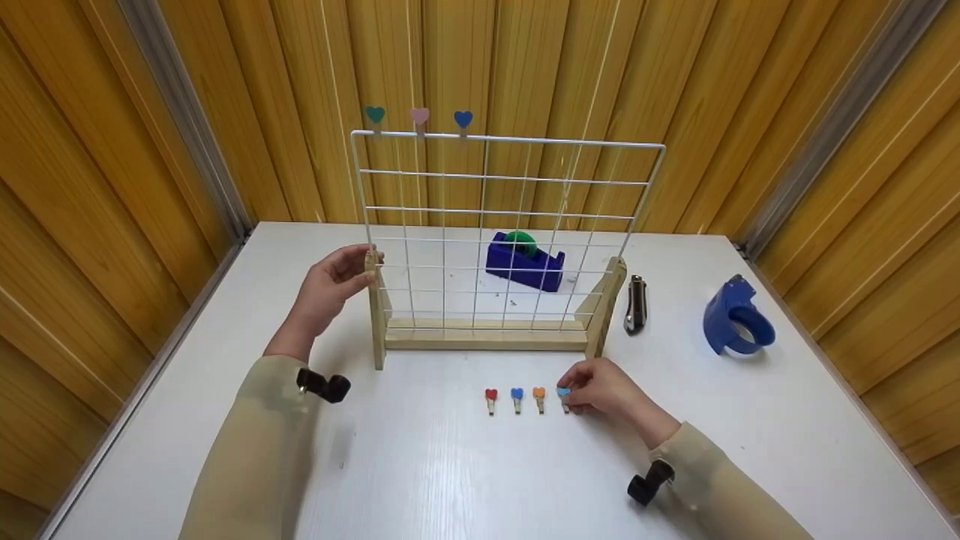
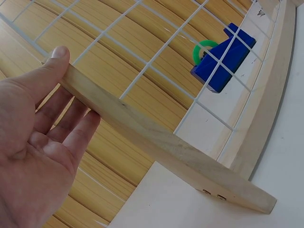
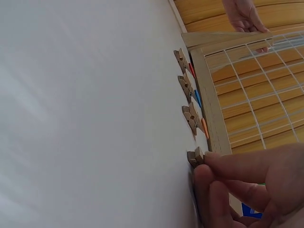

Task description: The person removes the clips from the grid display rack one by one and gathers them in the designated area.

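A white wire grid rack (image 1: 500, 178) stands on wooden legs joined by a crossbar (image 1: 487, 339). My left hand (image 1: 337, 279) holds the top of its left wooden post (image 2: 142, 128), thumb on one side and fingers on the other. At the front, my right hand (image 1: 604, 390) pinches a small wooden clothespin (image 3: 194, 157) topped with a light blue heart (image 1: 563, 391), the last on the right of a row. Beside it lie clothespins with an orange heart (image 1: 539, 392), a blue heart (image 1: 517, 393) and a red heart (image 1: 491, 394).
Green (image 1: 375, 114), pink (image 1: 419, 115) and blue (image 1: 463, 118) heart clothespins sit on the rack's top wire. Behind the grid stands a dark blue tape dispenser (image 1: 525, 264) with green tape. A utility knife (image 1: 636, 305) and a blue tape cutter (image 1: 731, 319) lie to the right.
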### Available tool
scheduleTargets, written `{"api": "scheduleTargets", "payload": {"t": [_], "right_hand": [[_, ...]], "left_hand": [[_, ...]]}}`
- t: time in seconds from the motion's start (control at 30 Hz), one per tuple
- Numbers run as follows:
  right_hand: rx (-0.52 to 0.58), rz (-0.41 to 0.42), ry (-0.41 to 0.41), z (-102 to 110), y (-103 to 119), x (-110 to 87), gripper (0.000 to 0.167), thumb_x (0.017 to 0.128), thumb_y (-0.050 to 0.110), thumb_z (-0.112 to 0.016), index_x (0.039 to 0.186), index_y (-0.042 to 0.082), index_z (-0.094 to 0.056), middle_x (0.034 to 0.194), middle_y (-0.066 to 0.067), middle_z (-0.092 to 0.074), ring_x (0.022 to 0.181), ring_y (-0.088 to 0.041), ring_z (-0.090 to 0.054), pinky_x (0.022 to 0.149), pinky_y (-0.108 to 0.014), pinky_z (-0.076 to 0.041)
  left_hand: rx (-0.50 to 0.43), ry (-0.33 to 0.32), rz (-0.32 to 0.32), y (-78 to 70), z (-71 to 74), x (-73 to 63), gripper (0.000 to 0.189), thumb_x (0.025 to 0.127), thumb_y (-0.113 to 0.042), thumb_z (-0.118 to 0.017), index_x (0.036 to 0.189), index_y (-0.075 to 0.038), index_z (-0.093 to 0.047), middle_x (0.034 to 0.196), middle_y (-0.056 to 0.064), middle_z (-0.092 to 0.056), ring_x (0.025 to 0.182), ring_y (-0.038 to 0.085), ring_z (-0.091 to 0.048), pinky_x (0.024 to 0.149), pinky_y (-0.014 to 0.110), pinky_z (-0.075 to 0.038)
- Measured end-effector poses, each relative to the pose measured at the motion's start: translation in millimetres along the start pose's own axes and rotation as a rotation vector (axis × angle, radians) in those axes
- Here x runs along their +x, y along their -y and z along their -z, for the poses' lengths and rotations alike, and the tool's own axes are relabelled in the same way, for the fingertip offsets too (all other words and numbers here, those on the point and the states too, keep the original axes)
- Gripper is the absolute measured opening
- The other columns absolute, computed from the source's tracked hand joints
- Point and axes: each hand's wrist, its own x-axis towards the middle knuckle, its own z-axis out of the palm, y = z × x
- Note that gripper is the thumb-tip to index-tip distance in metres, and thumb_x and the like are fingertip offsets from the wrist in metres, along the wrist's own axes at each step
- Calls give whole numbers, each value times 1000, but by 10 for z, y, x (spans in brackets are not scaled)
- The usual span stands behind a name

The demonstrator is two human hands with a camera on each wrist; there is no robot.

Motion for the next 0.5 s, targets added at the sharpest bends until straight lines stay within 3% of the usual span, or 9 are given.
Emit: {"api": "scheduleTargets", "payload": {"t": [0.37,0.5], "right_hand": [[50,-41,11,44,-5,3,24,86,2,-77,108,-5,-71,85,-7,-68,69,-11,-68,65,-24,-58],[45,-16,10,95,38,-26,27,87,3,-77,110,-7,-69,87,-9,-67,70,-12,-69,66,-26,-60]], "left_hand": [[-25,5,7,3,12,14,49,99,-12,-68,146,-11,-54,145,11,-61,127,14,-59,102,16,-52],[-12,5,10,8,5,10,48,99,-14,-69,145,-14,-56,144,9,-62,128,14,-59,104,18,-51]]}}
